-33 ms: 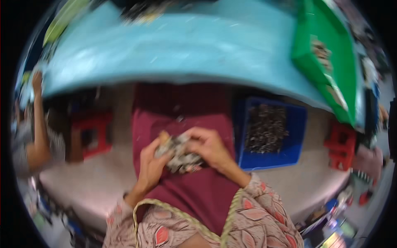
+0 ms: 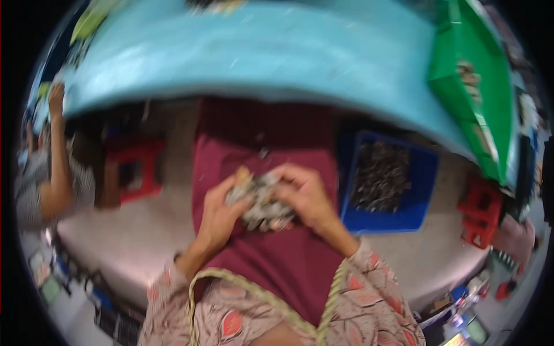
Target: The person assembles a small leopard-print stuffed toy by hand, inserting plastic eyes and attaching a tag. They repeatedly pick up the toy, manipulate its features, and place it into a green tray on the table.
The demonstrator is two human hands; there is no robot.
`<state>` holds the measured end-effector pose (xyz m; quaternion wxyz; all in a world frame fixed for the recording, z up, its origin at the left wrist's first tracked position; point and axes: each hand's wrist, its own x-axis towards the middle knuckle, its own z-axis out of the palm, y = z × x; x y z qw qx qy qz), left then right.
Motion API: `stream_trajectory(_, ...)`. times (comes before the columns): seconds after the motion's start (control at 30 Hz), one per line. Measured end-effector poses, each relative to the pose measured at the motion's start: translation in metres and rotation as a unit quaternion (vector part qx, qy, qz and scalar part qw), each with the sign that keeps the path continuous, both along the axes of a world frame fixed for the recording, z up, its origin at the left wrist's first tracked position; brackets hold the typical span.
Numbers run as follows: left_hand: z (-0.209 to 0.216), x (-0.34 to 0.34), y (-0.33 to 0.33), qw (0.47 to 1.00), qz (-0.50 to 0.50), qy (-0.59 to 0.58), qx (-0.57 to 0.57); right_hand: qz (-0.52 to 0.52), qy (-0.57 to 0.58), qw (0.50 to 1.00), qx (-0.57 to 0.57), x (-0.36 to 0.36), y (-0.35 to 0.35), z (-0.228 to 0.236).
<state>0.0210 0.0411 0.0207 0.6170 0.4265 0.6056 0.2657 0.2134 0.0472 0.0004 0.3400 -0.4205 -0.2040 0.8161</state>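
In front of me, above my maroon-covered lap (image 2: 271,265), both hands are closed around a mottled grey-and-white bundle (image 2: 262,202). It looks loose and ragged, with a small orange tip at its upper left and a reddish spot low on its right. Blur hides what it is. My left hand (image 2: 222,210) grips its left side, the thumb lying across the front. From the right, my right hand (image 2: 309,196) curls over its top, fingers bent onto it. A few tiny pale bits (image 2: 263,153) lie on the maroon cloth beyond the hands.
To the right sits a blue crate (image 2: 424,196) with many dark thin pieces. A blue-covered table (image 2: 259,63) spans the far side, with a green tray (image 2: 450,86) holding tan pieces at its right. Red stools (image 2: 151,167) stand at both sides. At far left is another person's arm (image 2: 59,155).
The whole view has shifted slightly, with hands, crate and tray appearing a little farther right. Both hands keep their hold on the mottled bundle.
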Motion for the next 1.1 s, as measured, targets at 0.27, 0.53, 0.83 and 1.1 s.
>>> stream_trajectory(0.27, -0.001, -0.001, -0.022, 0.986, 0.08, -0.142, -0.042, -0.042, -0.059, 0.988, 0.133, -0.01, -0.02, -0.019)
stream_trajectory(0.53, 0.002, 0.0, -0.022, 0.861, -0.075, 0.114, 0.489, -0.057, -0.163, 0.841, 0.513, -0.001, -0.018, -0.009)
stream_trajectory(0.83, 0.008, -0.011, -0.026, 0.852, -0.1, 0.129, 0.498, -0.04, -0.174, 0.809, 0.559, -0.005, -0.019, 0.004)
stream_trajectory(1.1, -0.003, -0.014, -0.019, 0.953, -0.097, 0.089, 0.274, -0.014, -0.03, 0.975, 0.222, -0.009, -0.024, -0.005)
